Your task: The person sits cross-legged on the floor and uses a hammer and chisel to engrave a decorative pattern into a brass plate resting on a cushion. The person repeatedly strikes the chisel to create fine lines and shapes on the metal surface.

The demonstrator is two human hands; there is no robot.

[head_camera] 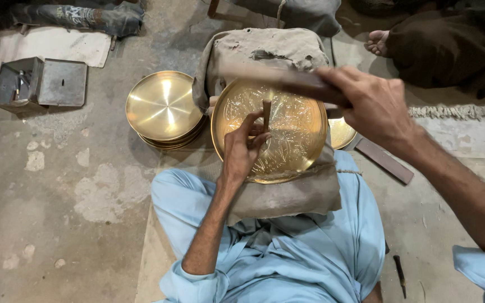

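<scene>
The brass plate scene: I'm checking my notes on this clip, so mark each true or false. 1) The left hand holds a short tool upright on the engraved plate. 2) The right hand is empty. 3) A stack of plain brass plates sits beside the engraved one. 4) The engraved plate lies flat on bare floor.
1) True: the left hand holds a punch upright on the engraved plate.
2) False: the right hand grips a blurred wooden striker.
3) True: the stack of plain plates sits beside it.
4) False: it rests on a cloth-covered block.
</scene>
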